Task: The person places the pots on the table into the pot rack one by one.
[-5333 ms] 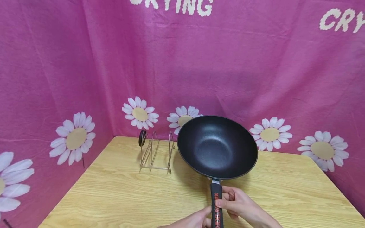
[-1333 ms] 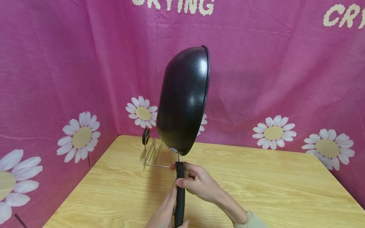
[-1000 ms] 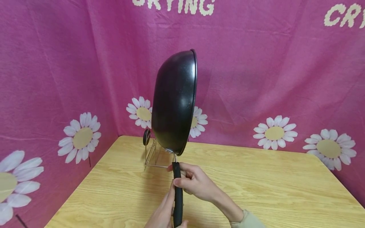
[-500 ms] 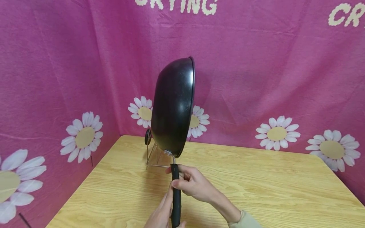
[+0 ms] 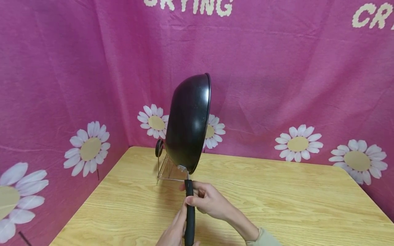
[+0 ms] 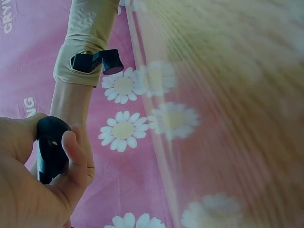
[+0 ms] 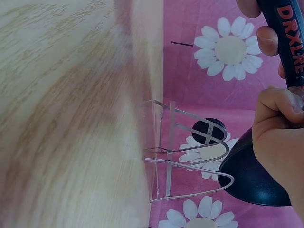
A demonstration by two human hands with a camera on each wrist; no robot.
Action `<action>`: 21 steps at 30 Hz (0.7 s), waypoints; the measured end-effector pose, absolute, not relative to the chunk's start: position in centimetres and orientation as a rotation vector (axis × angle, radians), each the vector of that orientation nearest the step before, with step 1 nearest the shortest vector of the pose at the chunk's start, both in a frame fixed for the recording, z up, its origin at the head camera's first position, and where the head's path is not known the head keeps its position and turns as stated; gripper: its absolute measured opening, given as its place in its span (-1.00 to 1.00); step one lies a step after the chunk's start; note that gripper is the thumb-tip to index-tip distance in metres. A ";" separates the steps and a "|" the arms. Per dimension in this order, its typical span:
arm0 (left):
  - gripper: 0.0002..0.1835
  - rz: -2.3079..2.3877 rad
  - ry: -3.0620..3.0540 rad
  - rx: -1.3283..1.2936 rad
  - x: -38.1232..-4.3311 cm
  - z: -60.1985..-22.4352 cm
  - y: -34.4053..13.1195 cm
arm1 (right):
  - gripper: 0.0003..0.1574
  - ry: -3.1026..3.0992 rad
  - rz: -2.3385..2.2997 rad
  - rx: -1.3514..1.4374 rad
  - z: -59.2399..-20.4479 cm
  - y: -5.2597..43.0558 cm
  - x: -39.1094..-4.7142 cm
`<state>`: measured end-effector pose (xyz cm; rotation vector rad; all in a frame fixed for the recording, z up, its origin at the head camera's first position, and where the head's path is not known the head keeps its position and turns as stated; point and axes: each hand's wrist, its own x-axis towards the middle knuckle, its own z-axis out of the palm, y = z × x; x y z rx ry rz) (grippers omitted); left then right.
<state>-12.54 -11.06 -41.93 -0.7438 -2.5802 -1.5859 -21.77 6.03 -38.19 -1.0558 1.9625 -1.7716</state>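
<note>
A black wok (image 5: 189,123) is held up on its side in the head view, its hollow facing right and its rounded underside facing left. Its black handle (image 5: 190,222) points toward me. My right hand (image 5: 212,201) pinches the handle near the bowl, thumb on top. Behind it my left hand (image 5: 173,229) grips the handle's rear end; the left wrist view shows fingers and thumb round the handle end (image 6: 53,145). The bowl overlaps a metal wire rack (image 5: 171,179), hiding much of it. In the right wrist view the wok's edge (image 7: 256,175) is right at the rack's wire loops (image 7: 230,183).
A black disc (image 5: 159,148) is at the rack's left end. Wooden tabletop (image 5: 277,205) extends to the right. Pink cloth (image 5: 261,85) printed with daisies hangs behind and at the left. A small camera (image 6: 97,61) sits on my right sleeve.
Earlier the wok faced up, right of the rack. It has been turned on its side and brought left over the rack. Over the last second it has come down, both hands still on the handle.
</note>
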 end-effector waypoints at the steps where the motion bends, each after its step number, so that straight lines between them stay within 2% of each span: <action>1: 0.11 -1.601 -2.575 -0.750 -12.6 -42.0 -11.1 | -0.58 1.958 -1.770 -1.052 -38.2 6.0 -21.8; 21: 0.20 -2.184 -2.506 -0.683 -13.4 -41.9 -11.2 | -0.58 1.946 -1.767 -0.910 -39.6 5.8 -22.0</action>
